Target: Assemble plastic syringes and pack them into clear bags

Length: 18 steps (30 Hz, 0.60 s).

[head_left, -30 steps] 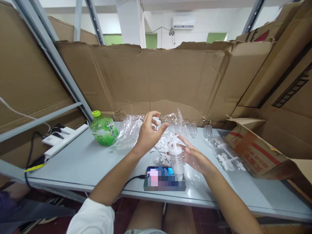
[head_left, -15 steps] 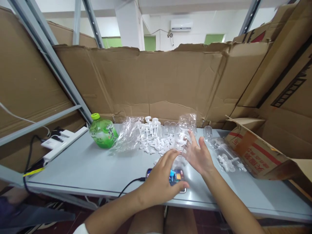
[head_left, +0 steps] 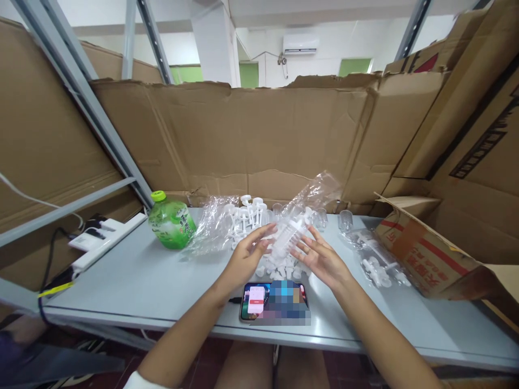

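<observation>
Raised over the table's middle is a clear plastic bag [head_left: 287, 237] with a ribbed clear cylinder and white plastic parts inside. It tilts up to the right, its loose end at the top. My left hand [head_left: 247, 256] grips the bag's left side between thumb and fingers. On its right side, my right hand [head_left: 324, 260] holds it with fingertips, the fingers partly spread. White plungers with round heads [head_left: 251, 208] stand behind my left hand. A heap of small white plastic pieces [head_left: 284, 267] lies below the bag, partly hidden.
A phone [head_left: 253, 302], partly pixelated, lies at the front. To the left are a green bottle [head_left: 170, 221], an empty-looking crumpled bag [head_left: 214, 224] and a power strip [head_left: 109, 243]. Rightward are a clear cup [head_left: 345, 219], a filled bag [head_left: 377, 259] and a cardboard box [head_left: 430, 248].
The clear bag has been lifted and now sits between both hands. My left hand has moved left and away from above the phone, which now shows more fully.
</observation>
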### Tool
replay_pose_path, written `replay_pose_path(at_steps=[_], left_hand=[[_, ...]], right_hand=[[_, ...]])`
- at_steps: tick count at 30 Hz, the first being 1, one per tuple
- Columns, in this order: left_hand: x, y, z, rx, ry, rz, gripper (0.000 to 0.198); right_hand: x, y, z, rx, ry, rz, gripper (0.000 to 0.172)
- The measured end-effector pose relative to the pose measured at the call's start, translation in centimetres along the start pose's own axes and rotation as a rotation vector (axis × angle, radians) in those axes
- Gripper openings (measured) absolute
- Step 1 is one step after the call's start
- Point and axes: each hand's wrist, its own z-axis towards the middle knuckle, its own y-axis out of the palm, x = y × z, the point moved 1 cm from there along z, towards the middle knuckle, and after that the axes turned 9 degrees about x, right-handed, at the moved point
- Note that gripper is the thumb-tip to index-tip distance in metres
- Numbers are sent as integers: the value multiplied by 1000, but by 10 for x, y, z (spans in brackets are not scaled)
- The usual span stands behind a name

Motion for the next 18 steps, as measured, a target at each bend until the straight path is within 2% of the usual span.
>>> replay_pose_path(at_steps=[3, 8, 11, 14, 16, 18], left_hand=[[2, -6, 1, -51, 22, -13, 34], [0, -13, 4, -138, 6, -59, 33], [-3, -16, 8, -124, 20, -42, 30], [-6, -21, 16, 20, 109, 121, 24], [-9, -26, 22, 115, 182, 252, 22], [-13, -32, 28, 150, 225, 367, 23]], right_hand=[[1, -1, 4, -12, 17, -79, 50], [5, -2, 6, -50, -53, -164, 39], [8, -1, 4, -57, -130, -209, 39], [4, -2, 1, -25, -321, -329, 44], [-5, -7, 0, 51, -534, -469, 45], [-18, -16, 0, 167, -785, -647, 47]])
